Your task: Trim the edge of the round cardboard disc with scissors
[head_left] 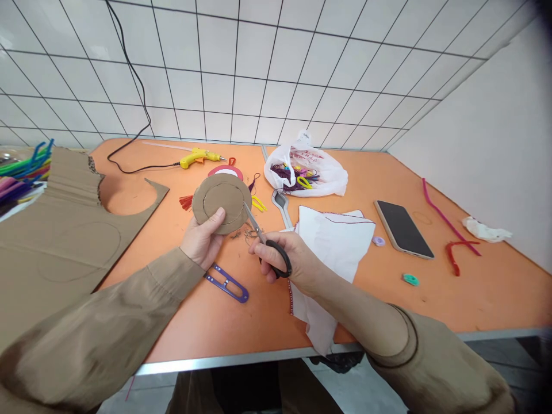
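Note:
My left hand (203, 237) grips a round cardboard disc (224, 201) by its lower edge, thumb on top. A smaller circle is marked on the disc, and part of its line looks cut. In my right hand (280, 256) are scissors (255, 223) with black handles, fingers wrapped round the loops. Their blade tips meet the disc's right side at the inner circle; whether they pass through the card is hidden. Behind the disc lie a red ring (237, 171) and a red tassel (186, 202). A purple slotted tool (227, 283) rests below my left hand.
A cut cardboard sheet (81, 247) with pipe cleaners (30, 172) covers the left. Behind are a yellow glue gun (200, 157), its cord, and a plastic bag (332, 172) of threads. White cloth (332, 236) lies under my right arm; a phone (403, 229) is farther right.

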Demonstrator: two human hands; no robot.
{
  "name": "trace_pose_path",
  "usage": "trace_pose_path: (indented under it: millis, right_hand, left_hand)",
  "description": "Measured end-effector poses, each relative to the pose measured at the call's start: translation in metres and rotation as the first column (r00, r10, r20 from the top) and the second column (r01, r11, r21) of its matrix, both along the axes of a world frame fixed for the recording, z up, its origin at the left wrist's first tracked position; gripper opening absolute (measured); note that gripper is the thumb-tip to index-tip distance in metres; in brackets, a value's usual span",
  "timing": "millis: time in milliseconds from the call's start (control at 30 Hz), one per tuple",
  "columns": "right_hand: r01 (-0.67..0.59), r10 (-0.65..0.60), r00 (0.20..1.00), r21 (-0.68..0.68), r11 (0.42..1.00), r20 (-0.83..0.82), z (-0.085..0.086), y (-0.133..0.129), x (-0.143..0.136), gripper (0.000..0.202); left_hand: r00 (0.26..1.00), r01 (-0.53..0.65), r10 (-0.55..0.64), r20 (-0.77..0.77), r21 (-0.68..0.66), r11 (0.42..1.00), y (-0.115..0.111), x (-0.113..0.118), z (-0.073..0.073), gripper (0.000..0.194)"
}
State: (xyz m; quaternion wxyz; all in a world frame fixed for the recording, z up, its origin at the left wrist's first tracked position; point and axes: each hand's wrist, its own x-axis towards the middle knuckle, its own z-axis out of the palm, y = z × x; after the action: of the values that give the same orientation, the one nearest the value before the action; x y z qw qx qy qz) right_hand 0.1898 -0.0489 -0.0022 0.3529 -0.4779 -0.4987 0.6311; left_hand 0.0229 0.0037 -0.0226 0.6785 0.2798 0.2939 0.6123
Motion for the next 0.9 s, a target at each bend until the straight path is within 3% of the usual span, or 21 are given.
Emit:
trace_pose_path:
  millis: [333, 700, 900]
  right_hand:
    - [-0.006, 0.005, 0.997, -0.006, 1.0, -0.081, 0.003, 0.003, 0.004, 0.055]
    - [0.014, -0.021, 0.985, -0.044, 0.999, -0.17, 0.003, 0.001, 0.007, 0.053]
    - [0.036, -0.045, 0.988, -0.061, 0.998, -0.15, 0.005, 0.001, 0.005, 0.054]
  left_hand:
    - [1.0, 0.012, -0.012, -0.006, 0.046, 0.999, 0.003, 0.001, -0.004, 0.048]
    - [1.0, -0.001, 0.002, -0.024, 0.044, 0.999, 0.003, -0.001, -0.002, 0.036]
    - [0.999, 0.007, -0.005, -0.039, 0.061, 0.998, 0.002, 0.0, -0.002, 0.039]
